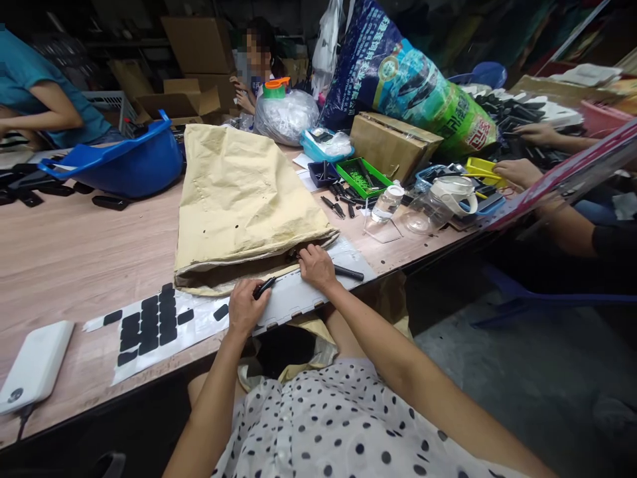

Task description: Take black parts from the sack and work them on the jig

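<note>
Just below the creased pale-yellow sack's (243, 199) mouth, the left hand's (243, 311) fingers pinch a glossy black elongated piece (265, 287), slanting toward the right hand (317, 269), nearer the mouth, its hold unclear.

A blue basin (134, 162) sits left of a cardboard box (391, 147) and a green tray (362, 178).

A cluttered workshop: shared wooden table (124, 232), black parts (361, 179), cardboard boxes (199, 46).
</note>
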`<state>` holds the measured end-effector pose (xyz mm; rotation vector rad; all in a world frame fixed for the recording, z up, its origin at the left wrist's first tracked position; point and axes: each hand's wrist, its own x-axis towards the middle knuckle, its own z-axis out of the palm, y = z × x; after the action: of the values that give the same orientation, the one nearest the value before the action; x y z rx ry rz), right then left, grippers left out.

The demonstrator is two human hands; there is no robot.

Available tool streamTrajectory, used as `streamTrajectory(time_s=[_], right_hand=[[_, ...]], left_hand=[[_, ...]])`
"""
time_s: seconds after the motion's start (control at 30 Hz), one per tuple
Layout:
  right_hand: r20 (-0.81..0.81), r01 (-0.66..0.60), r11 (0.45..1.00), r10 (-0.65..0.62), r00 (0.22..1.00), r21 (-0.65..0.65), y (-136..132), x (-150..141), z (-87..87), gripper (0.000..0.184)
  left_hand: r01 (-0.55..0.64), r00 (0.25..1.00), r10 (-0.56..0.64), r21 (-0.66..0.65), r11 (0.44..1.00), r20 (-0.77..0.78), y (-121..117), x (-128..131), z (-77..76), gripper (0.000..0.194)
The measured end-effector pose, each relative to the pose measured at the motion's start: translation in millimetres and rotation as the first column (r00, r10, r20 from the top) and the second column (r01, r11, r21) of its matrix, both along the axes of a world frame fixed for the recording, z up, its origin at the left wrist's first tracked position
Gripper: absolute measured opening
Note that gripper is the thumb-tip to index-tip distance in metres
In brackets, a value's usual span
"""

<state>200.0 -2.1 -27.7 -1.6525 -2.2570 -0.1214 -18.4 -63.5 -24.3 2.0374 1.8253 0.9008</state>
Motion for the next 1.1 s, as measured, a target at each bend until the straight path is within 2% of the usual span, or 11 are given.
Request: streamTrajectory(time_s=[0.13, 0.27, 0.37, 0.5, 0.6, 0.8, 1.0, 1.1], right_hand=[[0.002, 0.006, 1.000, -0.006, 1.000, -0.001, 2, 2, 3.0, 0.013], [-0.026, -0.016, 0.999, 0.016, 1.000, -0.027, -3, 3, 9.4, 0.018], [-0.152, -0.073, 0.997, 0.070, 0.986, -0.016, -18, -2, 12.8, 0.022], [-0.374, -0.168, 0.985, 0.145, 0.916, -0.028, -43, -17, 14.6, 0.026], [-0.447, -0.224, 0.975, 0.198, 0.872, -0.005, -56, -29, 16.2, 0.027], [-0.369, -0.263, 0.965, 0.250, 0.895, 0.017, -66, -37, 12.0, 0.029], [-0.350, -0.190, 0.980, 0.196, 0.916, 0.051, -61, -30, 11.9, 0.030], [-0.345, -0.199, 0.979, 0.199, 0.917, 0.036, -59, -29, 11.1, 0.029]], left_hand=[[-0.002, 0.999, 0.002, -0.007, 1.000, 0.049, 0, 0, -9.8, 0.012], [0.000, 0.998, 0.002, -0.037, 0.999, 0.069, 3, 0, -9.8, 0.010], [-0.004, 0.998, 0.008, -0.059, 0.998, 0.069, 4, 0, -9.7, 0.007], [-0.016, 0.997, 0.021, -0.071, 0.997, 0.070, 5, 2, -11.3, 0.007], [-0.009, 0.996, 0.014, -0.056, 0.998, 0.083, 5, 3, -12.3, 0.007], [-0.006, 0.998, 0.008, -0.033, 0.999, 0.066, 5, 4, -16.1, 0.007], [-0.011, 0.998, 0.012, -0.020, 1.000, 0.058, 7, 5, -21.7, 0.009], [-0.018, 0.998, 0.019, -0.019, 1.000, 0.055, 8, 4, -22.8, 0.010]])
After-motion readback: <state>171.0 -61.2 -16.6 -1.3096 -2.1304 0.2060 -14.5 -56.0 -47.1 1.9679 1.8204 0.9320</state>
